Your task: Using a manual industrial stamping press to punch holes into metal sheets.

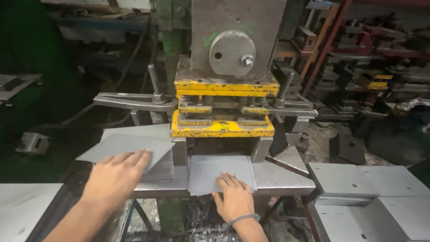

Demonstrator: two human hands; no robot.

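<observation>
My left hand (pixel 114 177) lies flat on the top grey metal sheet (pixel 127 145) of a stack at the left of the press bed, and that sheet is skewed and tilted off the pile. My right hand (pixel 234 197), with a bangle on the wrist, presses its fingers on a square grey sheet (pixel 215 170) that lies in front of the die opening. Above it sits the yellow die set (pixel 222 127) of the press, with springs between its plates.
The grey press ram with a round disc (pixel 231 51) rises behind. A pile of sheets (pixel 354 181) lies at the right, a metal table (pixel 22 210) at the left. Clamp bars (pixel 134 102) flank the die. Cluttered racks (pixel 367 58) stand at the back right.
</observation>
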